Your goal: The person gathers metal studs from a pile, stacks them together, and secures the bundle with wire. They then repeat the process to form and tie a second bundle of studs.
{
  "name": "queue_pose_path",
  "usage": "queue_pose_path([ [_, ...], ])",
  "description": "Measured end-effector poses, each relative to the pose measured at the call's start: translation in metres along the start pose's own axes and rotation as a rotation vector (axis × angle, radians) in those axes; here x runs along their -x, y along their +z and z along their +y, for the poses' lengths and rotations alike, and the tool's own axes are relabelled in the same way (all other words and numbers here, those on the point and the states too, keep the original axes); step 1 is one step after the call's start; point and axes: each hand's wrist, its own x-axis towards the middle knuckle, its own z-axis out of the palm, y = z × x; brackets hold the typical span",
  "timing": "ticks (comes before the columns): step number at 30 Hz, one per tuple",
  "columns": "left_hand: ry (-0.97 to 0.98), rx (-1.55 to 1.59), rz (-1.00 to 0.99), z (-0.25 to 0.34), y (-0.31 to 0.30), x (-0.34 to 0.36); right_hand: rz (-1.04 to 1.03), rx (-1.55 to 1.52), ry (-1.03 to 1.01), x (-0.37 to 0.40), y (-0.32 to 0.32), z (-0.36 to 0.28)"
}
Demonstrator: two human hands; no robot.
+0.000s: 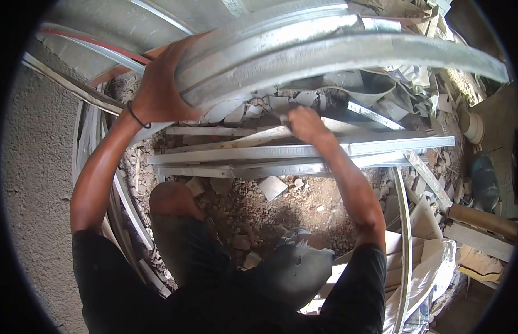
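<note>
My left hand point(161, 83), a dark band around its wrist, grips the near end of several long silver metal profiles point(281, 61). They reach across the upper part of the view to the right and look raised above the ground. Below them, my right hand point(308, 123) is closed in a fist. A thin dark piece seems to stick out from it to the left, too blurred to name. Under my right forearm, more metal profiles point(259, 153) lie crosswise on the rubble, in front of my knees.
A rough concrete wall point(36, 167) runs along the left, with long strips point(75, 86) leaning near it. Broken tile pieces point(273, 188) and stones cover the ground. At right are a dark plastic bottle point(484, 181), a cardboard tube point(481, 221) and crumpled sheeting point(431, 278).
</note>
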Motion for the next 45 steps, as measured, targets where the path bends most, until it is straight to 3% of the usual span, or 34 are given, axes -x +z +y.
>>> queue_pose_path([
  [1,0.000,-0.008,0.005,-0.002,-0.003,0.004,0.117,-0.147,0.092,-0.020,-0.002,0.010],
  [2,-0.033,-0.015,-0.030,-0.006,-0.002,0.012,0.089,-0.223,0.175,-0.033,-0.022,0.023],
  [3,-0.066,-0.017,-0.066,-0.009,0.002,0.018,0.420,0.021,-0.067,-0.054,0.002,0.071],
  [4,-0.067,-0.014,-0.061,-0.012,0.007,0.022,0.819,-0.864,-0.312,-0.083,0.029,0.117],
  [5,-0.091,0.065,-0.122,-0.014,0.014,0.024,0.819,-0.857,-0.313,-0.079,0.030,0.132],
  [10,-0.082,0.328,-0.351,-0.024,0.065,0.034,0.842,-0.752,0.132,-0.044,-0.005,0.162],
  [12,-0.025,0.360,-0.369,-0.026,0.088,0.040,0.157,-1.092,0.128,-0.042,-0.045,0.172],
  [13,0.031,0.384,-0.400,-0.026,0.097,0.042,0.120,-1.119,0.295,-0.034,-0.059,0.154],
  [16,0.030,0.416,-0.526,-0.018,0.114,0.044,0.150,-1.082,0.286,-0.007,-0.069,0.131],
  [18,0.027,0.450,-0.514,-0.014,0.125,0.048,0.136,-1.246,0.308,0.013,-0.064,0.128],
  [22,-0.044,0.464,-0.536,-0.015,0.134,0.054,0.155,-1.436,0.148,0.090,-0.069,0.139],
  [24,-0.066,0.494,-0.547,-0.014,0.137,0.057,0.151,-0.902,0.021,0.140,-0.072,0.176],
  [26,0.002,0.459,-0.470,-0.020,0.139,0.059,0.189,0.149,-0.276,0.197,-0.098,0.199],
  [28,0.015,0.437,-0.477,-0.017,0.137,0.059,0.404,-1.209,0.197,0.257,-0.120,0.180],
  [30,0.017,0.450,-0.554,-0.014,0.138,0.059,0.881,-1.095,0.281,0.297,-0.133,0.166],
  [32,0.068,0.503,-0.521,-0.006,0.140,0.051,1.091,-0.034,0.469,0.338,-0.143,0.180],
  [34,0.116,0.551,-0.490,0.004,0.140,0.039,1.325,-0.549,0.814,0.346,-0.186,0.161],
  [35,0.120,0.546,-0.470,0.009,0.136,0.031,1.163,-0.394,0.790,0.372,-0.191,0.181],
  [36,0.123,0.543,-0.450,0.011,0.133,0.028,1.047,-0.468,0.753,0.393,-0.192,0.199],
  [38,0.147,0.534,-0.409,0.008,0.131,0.021,1.186,-0.273,0.467,0.443,-0.175,0.247],
  [39,0.115,0.498,-0.418,0.005,0.128,0.019,1.058,-0.133,1.114,0.460,-0.194,0.253],
  [40,0.077,0.462,-0.423,0.003,0.128,0.017,0.784,0.613,0.890,0.500,-0.195,0.277],
  [42,0.053,0.437,-0.433,-0.006,0.140,0.012,1.705,-0.124,0.920,0.431,-0.224,0.199],
  [44,-0.017,0.292,-0.399,-0.012,0.154,0.002,1.624,0.056,0.742,0.367,-0.235,0.149],
  [45,-0.029,0.246,-0.393,-0.017,0.163,-0.004,1.516,-0.049,0.599,0.323,-0.233,0.117],
])
